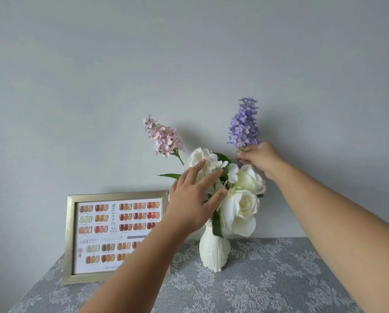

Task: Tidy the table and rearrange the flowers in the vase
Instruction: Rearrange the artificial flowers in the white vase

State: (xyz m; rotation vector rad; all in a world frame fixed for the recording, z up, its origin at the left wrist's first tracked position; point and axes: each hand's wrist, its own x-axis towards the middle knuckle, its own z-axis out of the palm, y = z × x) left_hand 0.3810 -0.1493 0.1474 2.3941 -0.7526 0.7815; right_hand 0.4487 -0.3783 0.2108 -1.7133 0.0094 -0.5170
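Right hand [258,158] above the white ribbed ceramic vase [214,249], fingers gripping the purple flower spike [244,125]. Left hand [194,197] spread open against white blooms [238,208]. Left of vase, gold-framed nail-colour chart [112,236] reading "MIGEEN C", "G24".

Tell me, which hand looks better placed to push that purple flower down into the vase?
The right hand, probably: it already grips the purple flower just under the bloom, above the vase. The left hand lies flat and open against the white flowers, steadying them.

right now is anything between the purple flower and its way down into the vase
Yes. The white roses crowd the vase mouth directly beneath the purple flower held by the right hand. The left hand presses against the blooms.
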